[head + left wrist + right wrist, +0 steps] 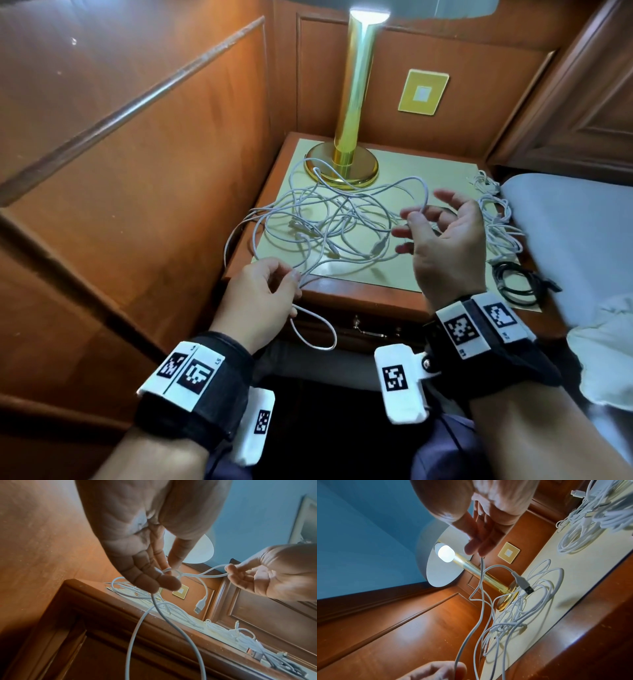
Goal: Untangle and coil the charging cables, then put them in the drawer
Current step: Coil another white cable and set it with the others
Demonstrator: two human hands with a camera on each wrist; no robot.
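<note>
Early untangling: left hand (263,294) pinches a white cable (313,334), right hand (445,236) hooks its loop; the tangle (329,219) at 12 o'clock remains, drawer (370,330) closed.

Right hand (481,534): fingertips (471,550) pinch a white cable (481,582) running down to the left hand (435,672). USB plug (524,584) dangles above tangled cables (522,612) on the tabletop (583,574); lamp (477,570) lit

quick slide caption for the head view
Left hand and right hand each pinch a white cable above the tangle on the nightstand.
</note>
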